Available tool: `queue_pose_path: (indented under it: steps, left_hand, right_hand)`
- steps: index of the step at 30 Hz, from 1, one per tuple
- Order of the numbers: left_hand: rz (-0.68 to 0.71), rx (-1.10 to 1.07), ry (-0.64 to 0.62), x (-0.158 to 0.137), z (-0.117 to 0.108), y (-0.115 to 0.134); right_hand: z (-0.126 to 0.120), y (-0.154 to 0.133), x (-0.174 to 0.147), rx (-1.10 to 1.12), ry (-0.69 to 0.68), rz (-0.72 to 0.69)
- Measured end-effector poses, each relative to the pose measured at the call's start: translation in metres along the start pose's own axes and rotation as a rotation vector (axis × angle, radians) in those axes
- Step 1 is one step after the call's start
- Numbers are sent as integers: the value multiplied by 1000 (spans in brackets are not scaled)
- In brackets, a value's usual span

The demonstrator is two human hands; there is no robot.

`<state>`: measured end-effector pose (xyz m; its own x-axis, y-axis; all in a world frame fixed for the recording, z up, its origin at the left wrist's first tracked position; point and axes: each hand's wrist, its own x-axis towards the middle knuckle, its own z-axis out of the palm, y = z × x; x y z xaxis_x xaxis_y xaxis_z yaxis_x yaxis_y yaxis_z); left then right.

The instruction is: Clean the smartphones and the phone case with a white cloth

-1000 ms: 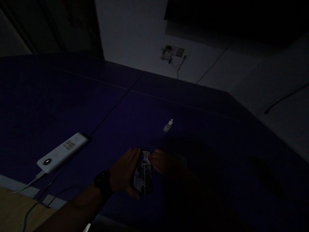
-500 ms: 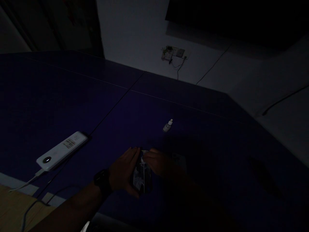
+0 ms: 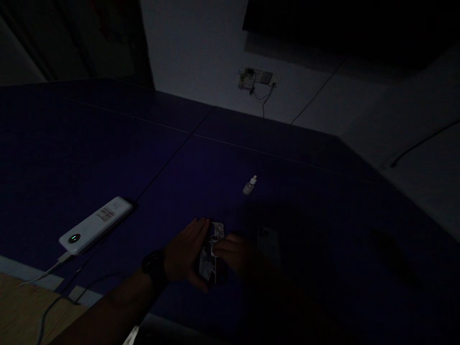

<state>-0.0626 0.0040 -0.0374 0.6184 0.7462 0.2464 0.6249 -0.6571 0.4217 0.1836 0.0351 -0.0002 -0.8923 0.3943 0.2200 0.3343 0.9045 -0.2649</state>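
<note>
In dim light, a phone-shaped thing (image 3: 207,268) with a grey-and-white patterned face lies on the dark blue tabletop (image 3: 172,182). My left hand (image 3: 185,251), a dark watch on its wrist, spans the left side, fingers at the top corner and thumb at the bottom, holding it. My right hand (image 3: 235,251) is closed, fingertips pressed on the patterned face; anything pinched there is too dark to make out. Just right of that hand lies a pale phone (image 3: 269,242), its camera bump up, partly hidden by my forearm. Beyond the hands is a small white-capped dropper bottle (image 3: 249,186).
To the left is a white power bank (image 3: 97,224) with a lit round display and a white cable (image 3: 46,273). A dark elongated shape (image 3: 393,256) lies at right. Wall sockets (image 3: 257,77) and a black screen (image 3: 341,33) are beyond the table.
My right hand has slid down the patterned face toward me, uncovering its upper part. More of the pale phone shows. The power bank's display now glows green.
</note>
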Motion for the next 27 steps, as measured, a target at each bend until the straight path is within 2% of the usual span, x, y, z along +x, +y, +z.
queue_pose_path:
  steps: [2,4,6,10,12,14,17,19,21,25,27]
  left_hand:
    - [-1,4,-2,0,0,0]
    - [2,6,-2,0,-1,1]
    - [-1,9,4,0,-1,1]
    - [4,9,11,1,0,1]
    - [5,1,7,1,0,0]
    - [-6,-4,3,1,0,0]
    - [-24,-2,-5,1,-1,0]
    - [-26,-3,-2,0,-1,0]
    - [-18,-1,-1,0,0,0]
    - [-11,8,2,0,1,-1]
    - [-16,2,-1,0,1,-1]
  right_hand:
    - [2,8,7,-29,58,68]
    - [0,15,8,-74,57,113]
    - [-2,18,3,-97,17,74]
    - [5,6,-4,-34,9,-113]
    - [8,2,0,-6,45,-96]
    - [6,4,4,-17,70,-7]
    - [-2,10,4,-51,-5,29]
    - [-5,11,1,-44,-92,-50]
    - [-3,9,0,-13,-108,-101]
    - [3,14,4,-19,17,6]
    - [2,19,3,-63,-6,51]
